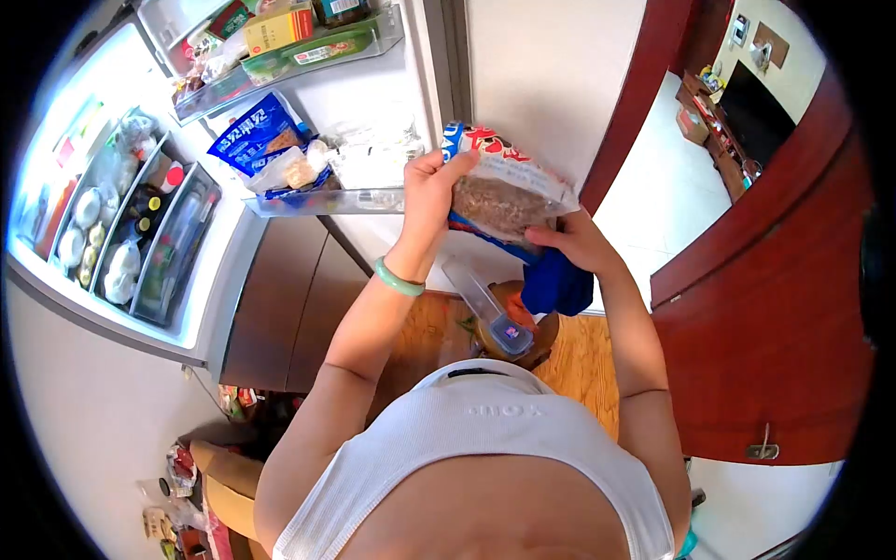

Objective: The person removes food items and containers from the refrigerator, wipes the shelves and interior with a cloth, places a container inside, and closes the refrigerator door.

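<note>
The refrigerator (201,308) stands open on the left, its lit compartment holding grey bins (177,252) of knotted white plastic bags (121,271) and bottles (147,210), two with yellow caps. Its door (373,93) is swung out, with shelves of packets. To the right is a dark red wooden door (765,345) with a metal handle, and past the doorway a black television (758,101) can be seen. The person wears a white ribbed top (485,411) with raised lettering on it, of which "YOU" seems legible.

Held up between both hands, beside the refrigerator door's lower shelf (327,201), is a printed food bag (504,201). Its clear part shows a brown, coarse filling; large red characters run along the upper edge, and a blue corner carries white letters that look like "DAO". The left hand (434,187) is closed on the bag's left side, thumb across the front. The right hand (571,245) pinches the right side, thumb on the clear part. Dark blue cloth-like material (558,280) hangs just below the right hand. Beneath, a clear plastic container (504,327) bears a small blue label too small to read.

On the lower shelf lies a blue packet (250,135) with bold white characters; above it sits a yellow box (278,31) with fine red print. A pale green bangle (399,278) circles the left wrist.
</note>
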The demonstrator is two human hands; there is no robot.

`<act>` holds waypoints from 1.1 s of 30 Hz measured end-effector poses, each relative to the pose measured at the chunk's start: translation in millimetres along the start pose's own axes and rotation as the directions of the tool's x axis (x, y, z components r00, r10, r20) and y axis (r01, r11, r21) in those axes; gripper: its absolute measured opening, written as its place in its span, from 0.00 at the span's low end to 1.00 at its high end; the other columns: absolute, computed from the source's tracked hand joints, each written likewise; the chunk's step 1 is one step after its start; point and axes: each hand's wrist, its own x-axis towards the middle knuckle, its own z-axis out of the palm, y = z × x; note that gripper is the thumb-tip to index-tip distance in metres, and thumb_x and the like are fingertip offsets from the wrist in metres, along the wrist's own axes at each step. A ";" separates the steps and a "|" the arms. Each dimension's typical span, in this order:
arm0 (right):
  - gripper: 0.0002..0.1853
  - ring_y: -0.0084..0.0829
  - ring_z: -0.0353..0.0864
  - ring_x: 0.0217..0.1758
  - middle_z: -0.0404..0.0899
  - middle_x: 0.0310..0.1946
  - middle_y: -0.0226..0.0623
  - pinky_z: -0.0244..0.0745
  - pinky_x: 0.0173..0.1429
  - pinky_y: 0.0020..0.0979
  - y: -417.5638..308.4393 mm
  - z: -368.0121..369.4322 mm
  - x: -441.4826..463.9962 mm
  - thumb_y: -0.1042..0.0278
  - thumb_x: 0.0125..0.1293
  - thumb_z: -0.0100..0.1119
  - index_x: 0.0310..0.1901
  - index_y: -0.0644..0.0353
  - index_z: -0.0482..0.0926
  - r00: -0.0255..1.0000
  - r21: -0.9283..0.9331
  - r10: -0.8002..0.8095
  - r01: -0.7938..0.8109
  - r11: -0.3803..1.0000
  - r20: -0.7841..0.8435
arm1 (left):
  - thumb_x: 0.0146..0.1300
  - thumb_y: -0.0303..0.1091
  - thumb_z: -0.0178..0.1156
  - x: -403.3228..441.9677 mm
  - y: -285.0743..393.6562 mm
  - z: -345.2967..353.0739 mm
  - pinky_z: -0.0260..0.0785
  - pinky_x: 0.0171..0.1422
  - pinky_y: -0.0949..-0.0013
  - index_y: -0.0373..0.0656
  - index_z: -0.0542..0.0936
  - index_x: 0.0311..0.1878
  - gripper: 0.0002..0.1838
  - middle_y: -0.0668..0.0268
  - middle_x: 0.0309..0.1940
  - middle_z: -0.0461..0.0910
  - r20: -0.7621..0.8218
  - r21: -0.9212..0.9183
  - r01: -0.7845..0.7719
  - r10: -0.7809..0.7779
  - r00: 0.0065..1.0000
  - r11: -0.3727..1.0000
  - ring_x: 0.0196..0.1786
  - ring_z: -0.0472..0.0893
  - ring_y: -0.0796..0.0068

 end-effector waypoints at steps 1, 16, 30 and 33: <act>0.23 0.23 0.76 0.49 0.82 0.45 0.33 0.70 0.56 0.27 -5.5 3.4 1.2 0.66 0.59 0.69 0.53 0.66 0.77 0.999 0.027 -0.044 0.044 0.999 -0.015 | 0.57 0.23 0.63 -1.4 2.8 3.3 0.60 0.29 0.79 0.36 0.83 0.25 0.06 0.72 0.24 0.81 -0.070 -0.066 0.000 -0.005 0.998 0.998 0.23 0.71 0.88; 0.50 0.31 0.84 0.42 0.83 0.39 0.49 0.76 0.47 0.27 -7.9 11.9 30.7 0.69 0.53 0.74 0.71 0.65 0.49 0.992 0.237 -0.036 0.064 0.969 -0.118 | 0.58 0.32 0.51 14.6 -4.8 -48.6 0.71 0.46 0.70 0.32 0.85 0.34 0.16 0.55 0.30 0.84 0.062 0.462 -0.147 0.133 0.989 0.874 0.34 0.79 0.69; 0.18 0.23 0.82 0.37 0.84 0.37 0.38 0.77 0.43 0.23 -10.7 38.2 61.8 0.66 0.61 0.67 0.47 0.70 0.80 0.999 0.489 0.010 -0.030 0.872 0.045 | 0.67 0.62 0.49 -9.5 12.4 -109.3 0.66 0.65 0.62 0.30 0.72 0.59 0.38 0.51 0.52 0.78 0.028 0.295 0.156 -0.172 0.985 0.943 0.55 0.78 0.61; 0.17 0.22 0.81 0.36 0.83 0.36 0.36 0.76 0.42 0.22 -11.9 46.8 69.2 0.64 0.61 0.66 0.46 0.69 0.80 1.000 0.482 0.002 0.008 0.876 -0.020 | 0.55 0.42 0.70 -29.7 20.4 -110.5 0.67 0.67 0.65 0.33 0.63 0.66 0.41 0.55 0.58 0.74 0.270 -0.205 0.206 -0.147 0.952 0.957 0.56 0.78 0.67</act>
